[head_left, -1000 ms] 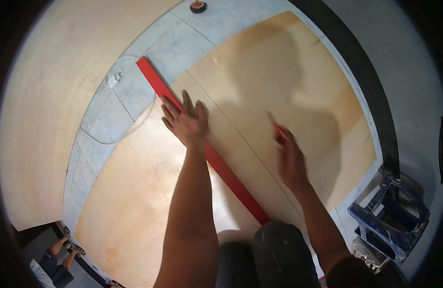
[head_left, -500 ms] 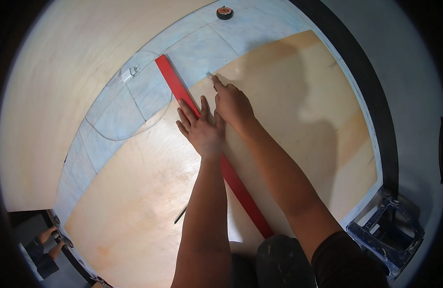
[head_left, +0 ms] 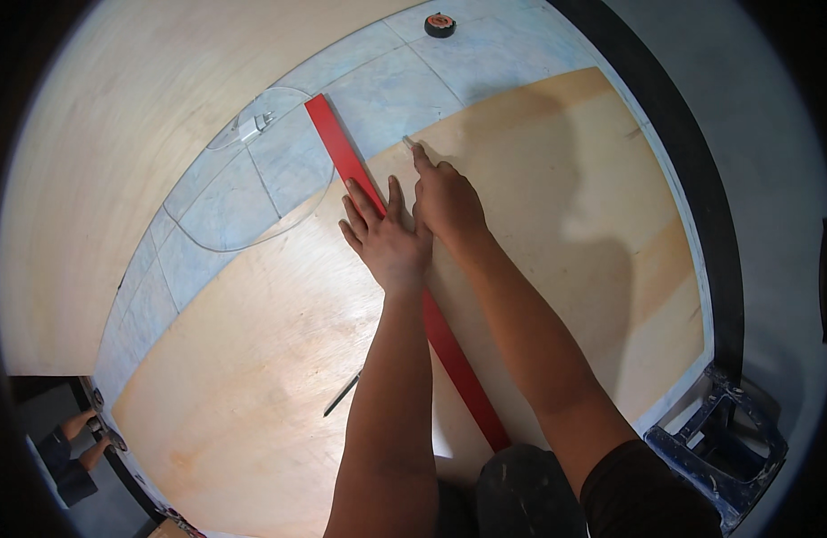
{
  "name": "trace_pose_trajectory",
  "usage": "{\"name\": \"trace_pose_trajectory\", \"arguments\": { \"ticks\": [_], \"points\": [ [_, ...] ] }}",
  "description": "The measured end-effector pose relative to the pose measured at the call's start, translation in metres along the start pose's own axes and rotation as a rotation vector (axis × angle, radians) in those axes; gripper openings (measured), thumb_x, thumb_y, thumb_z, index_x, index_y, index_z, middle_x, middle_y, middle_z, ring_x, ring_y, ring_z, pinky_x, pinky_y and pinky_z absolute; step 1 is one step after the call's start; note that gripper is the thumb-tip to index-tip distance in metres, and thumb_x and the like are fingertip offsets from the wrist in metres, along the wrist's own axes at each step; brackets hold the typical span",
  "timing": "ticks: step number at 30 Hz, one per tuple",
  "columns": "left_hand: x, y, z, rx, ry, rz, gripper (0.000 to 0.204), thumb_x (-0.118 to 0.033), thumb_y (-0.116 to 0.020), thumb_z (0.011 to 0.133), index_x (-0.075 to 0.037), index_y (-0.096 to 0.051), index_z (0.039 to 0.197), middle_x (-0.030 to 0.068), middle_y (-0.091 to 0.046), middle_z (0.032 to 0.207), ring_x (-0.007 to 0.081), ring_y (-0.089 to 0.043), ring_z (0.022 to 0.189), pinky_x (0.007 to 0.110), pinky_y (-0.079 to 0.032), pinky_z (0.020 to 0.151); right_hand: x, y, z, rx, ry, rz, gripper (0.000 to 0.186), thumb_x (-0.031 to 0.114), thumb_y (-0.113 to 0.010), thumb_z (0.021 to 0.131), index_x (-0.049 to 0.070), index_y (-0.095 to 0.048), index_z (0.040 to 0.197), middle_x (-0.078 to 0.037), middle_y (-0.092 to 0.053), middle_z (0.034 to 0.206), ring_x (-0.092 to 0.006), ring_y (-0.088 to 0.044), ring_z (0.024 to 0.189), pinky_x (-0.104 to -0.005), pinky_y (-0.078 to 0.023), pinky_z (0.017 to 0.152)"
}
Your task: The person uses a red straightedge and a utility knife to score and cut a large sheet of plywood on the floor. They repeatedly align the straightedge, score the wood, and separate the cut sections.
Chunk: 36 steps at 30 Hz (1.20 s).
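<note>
A long red straightedge bar [head_left: 463, 372] lies slantwise across a pale plywood sheet [head_left: 252, 359], its far end reaching past the sheet's edge. My left hand [head_left: 391, 242] rests flat on the bar with the fingers spread, pressing it against the wood. Just right of it, my right hand [head_left: 451, 197] is closed around a slim tool [head_left: 409, 142], index finger stretched along it. Only the tool's pale, blade-like tip shows, at the sheet's far edge; the palm hides the rest. A dark pencil-like stick [head_left: 342, 394] lies on the sheet, left of my left forearm.
Blue-white floor tiles [head_left: 387, 81] border the sheet, carrying a round black-and-orange tape roll or measure [head_left: 439, 25] and a white plug [head_left: 254, 127] with its cable. A paint-splashed dark blue stool [head_left: 723, 439] stands at the right. Another person's arms [head_left: 86, 439] show at lower left.
The whole view has shifted slightly, so the bar, plug and both hands appear a little farther right. Against the sheet, my hands have hardly moved and keep the same hold.
</note>
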State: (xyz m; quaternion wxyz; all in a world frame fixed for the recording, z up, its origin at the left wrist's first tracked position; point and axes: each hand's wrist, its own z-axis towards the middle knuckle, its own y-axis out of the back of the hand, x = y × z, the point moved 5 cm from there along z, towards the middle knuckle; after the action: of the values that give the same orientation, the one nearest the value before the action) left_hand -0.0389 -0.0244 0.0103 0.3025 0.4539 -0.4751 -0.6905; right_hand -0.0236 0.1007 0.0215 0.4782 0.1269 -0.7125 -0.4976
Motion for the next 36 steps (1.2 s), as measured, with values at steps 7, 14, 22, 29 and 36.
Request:
{"name": "trace_pose_trajectory", "arguments": {
  "ticks": [7,14,22,29,36],
  "points": [
    [0.0,0.002,0.0,-0.03,-0.014,-0.007,0.058,-0.049,-0.052,0.103,-0.026,-0.059,0.156,0.0205,-0.014,0.18,0.0436,-0.021,0.164,0.06,-0.016,0.131,0.01,0.014,0.012,0.047,0.071,-0.067,0.053,0.01,-0.058,0.098,0.002,-0.057,0.15,-0.028,-0.074,0.091,-0.0442,-0.076,0.089,-0.0537,-0.062,0.079],
    [0.0,0.001,0.001,-0.015,0.0,-0.013,0.057,-0.048,-0.052,0.103,-0.026,-0.059,0.156,0.0204,-0.013,0.18,0.0441,-0.021,0.164,0.061,-0.016,0.131,0.019,0.024,0.02,0.073,0.104,-0.131,0.044,0.008,-0.055,0.097,-0.001,-0.061,0.14,-0.029,-0.074,0.093,-0.0449,-0.076,0.091,-0.0546,-0.062,0.079],
    [0.001,0.001,0.001,-0.022,-0.001,-0.007,0.058,-0.049,-0.051,0.105,-0.026,-0.058,0.157,0.0206,-0.014,0.18,0.0443,-0.021,0.163,0.061,-0.015,0.131,0.024,0.029,0.018,0.108,0.107,-0.159,0.039,0.007,-0.052,0.098,-0.004,-0.063,0.134,-0.029,-0.074,0.099,-0.0459,-0.075,0.095,-0.0547,-0.062,0.081],
    [0.001,0.001,0.0,-0.039,-0.01,-0.005,0.057,-0.048,-0.051,0.105,-0.026,-0.058,0.157,0.0209,-0.016,0.179,0.0443,-0.022,0.163,0.061,-0.016,0.131,0.021,0.031,0.015,0.089,0.144,-0.221,0.027,0.01,-0.059,0.098,-0.004,-0.065,0.12,-0.026,-0.075,0.097,-0.0416,-0.077,0.094,-0.0489,-0.064,0.079],
    [0.002,0.001,0.0,-0.049,-0.005,-0.017,0.056,-0.046,-0.05,0.105,-0.026,-0.059,0.157,0.0205,-0.018,0.179,0.044,-0.023,0.163,0.061,-0.017,0.131,0.022,0.031,0.012,0.123,0.142,-0.264,0.028,0.014,-0.066,0.097,-0.005,-0.065,0.117,-0.025,-0.075,0.099,-0.0389,-0.078,0.094,-0.0451,-0.066,0.078]
  ]
}}
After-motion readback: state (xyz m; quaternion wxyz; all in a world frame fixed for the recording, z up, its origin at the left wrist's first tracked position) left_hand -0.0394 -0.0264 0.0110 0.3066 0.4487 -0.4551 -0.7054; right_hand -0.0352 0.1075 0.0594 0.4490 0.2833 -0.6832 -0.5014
